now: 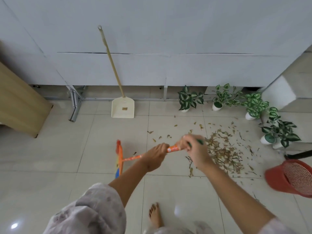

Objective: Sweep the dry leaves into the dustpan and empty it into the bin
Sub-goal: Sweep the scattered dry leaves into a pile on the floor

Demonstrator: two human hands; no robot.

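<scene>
Dry leaves (pixel 224 152) heaped on the tiled floor (pixel 50 162), right of centre.
Left hand (pixel 156 156) and right hand (pixel 194 149), fingers closed, grip the orange broom (pixel 130 158); cream dustpan (pixel 122 108) stands against the grey wall (pixel 168 31); red bin (pixel 292 178) at right edge, potted plants (pixel 253 105) beyond.

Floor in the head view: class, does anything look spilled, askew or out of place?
Dry leaves lie strewn over the tiles beside the potted plants, in one dense heap with strays around it. The red mesh bin at the right edge looks tipped on its side.
</scene>
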